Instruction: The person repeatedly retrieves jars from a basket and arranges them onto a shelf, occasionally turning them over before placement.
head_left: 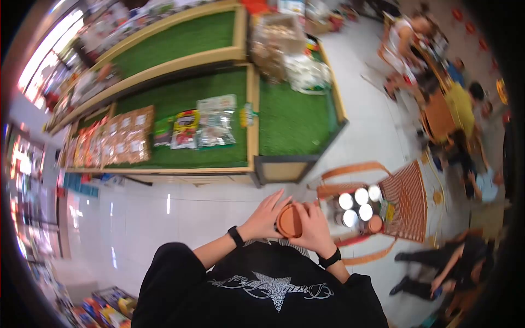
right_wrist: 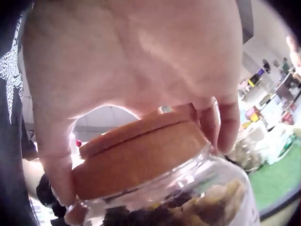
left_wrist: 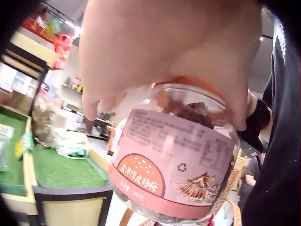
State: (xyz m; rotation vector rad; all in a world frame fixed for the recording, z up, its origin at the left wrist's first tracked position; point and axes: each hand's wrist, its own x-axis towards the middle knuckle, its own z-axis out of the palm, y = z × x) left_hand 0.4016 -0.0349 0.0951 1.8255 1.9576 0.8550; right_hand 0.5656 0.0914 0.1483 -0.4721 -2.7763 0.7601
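Note:
Both hands are at a clear jar (left_wrist: 174,174) in front of the shirt. It has a pink label and an orange-brown lid (right_wrist: 141,157); dark pieces show through its wall, with yellowish ones in the right wrist view. The left hand (head_left: 257,220) holds the jar from the left, thumb on the near side and fingers reaching along the far side. From the right, the right hand (head_left: 315,228) grips the lid, thumb at one edge and fingers at the other. In the head view the jar's body is hidden under the lid.
A woven chair (head_left: 409,197) at the right bears several jars with white lids (head_left: 349,217) and one orange-brown-lidded jar (head_left: 375,224). Ahead, a green-lined display stand (head_left: 290,126) carries packaged goods (head_left: 216,120) and bags (head_left: 307,74). Several people are at the right.

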